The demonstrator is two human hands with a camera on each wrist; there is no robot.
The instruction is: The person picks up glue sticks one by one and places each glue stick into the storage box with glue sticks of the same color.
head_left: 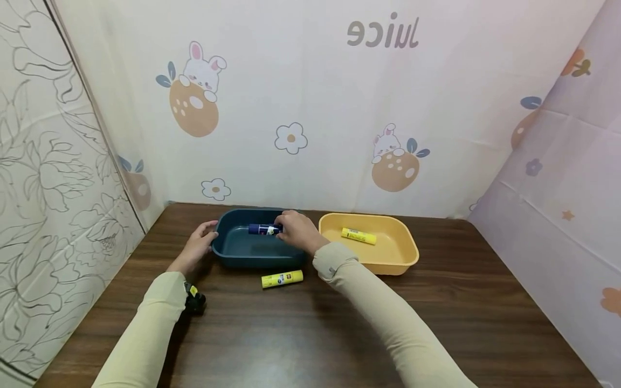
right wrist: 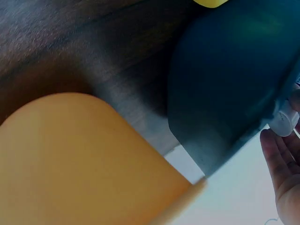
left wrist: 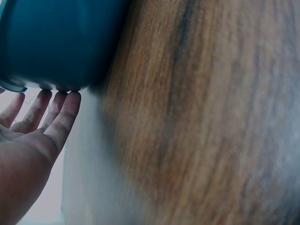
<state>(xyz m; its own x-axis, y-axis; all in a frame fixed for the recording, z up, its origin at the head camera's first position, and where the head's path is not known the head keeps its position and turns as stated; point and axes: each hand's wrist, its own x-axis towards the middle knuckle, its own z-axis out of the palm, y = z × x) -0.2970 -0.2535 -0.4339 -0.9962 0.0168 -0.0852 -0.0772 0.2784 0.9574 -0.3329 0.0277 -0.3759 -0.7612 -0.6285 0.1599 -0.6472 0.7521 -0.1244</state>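
Observation:
A dark teal tray (head_left: 259, 262) stands at the back of the table. At its left end is my left hand (head_left: 198, 242), its extended fingertips touching the outer wall, as the left wrist view also shows. Over the tray's right part, my right hand (head_left: 298, 230) pinches a dark blue glue stick (head_left: 262, 229), which lies roughly level above the tray floor. The glue stick's pale end (right wrist: 283, 121) shows between the fingers in the right wrist view. A yellow glue stick (head_left: 282, 278) lies on the table just in front of the teal tray.
Right of the teal tray stands a yellow tray (head_left: 400, 253) with another yellow glue stick (head_left: 359, 236) lying in it. A printed curtain (head_left: 301, 81) hangs behind the brown wooden table (head_left: 271, 334). On my left wrist sits a small black device (head_left: 195, 303).

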